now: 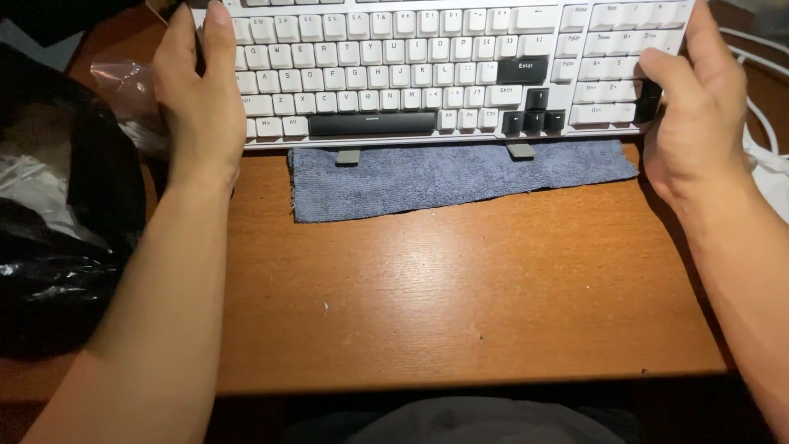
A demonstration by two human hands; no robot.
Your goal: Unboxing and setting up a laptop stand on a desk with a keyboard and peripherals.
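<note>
A white full-size keyboard [411, 74] with some black keys stands tilted up on its near edge, two grey flip-out feet resting on a blue-grey cloth [444, 181]. My left hand [201, 99] grips the keyboard's left end, fingers curled around the side. My right hand [690, 107] holds the right end by the number pad, thumb on the front over a black key. The cloth lies flat on the brown wooden desk [460, 304], just under the keyboard's lower edge.
A black plastic bag [57, 247] bulges at the desk's left edge. Crinkled clear plastic [123, 82] lies behind my left hand. White cables [760, 123] run along the right side. The desk's near edge is at the bottom, my lap below it.
</note>
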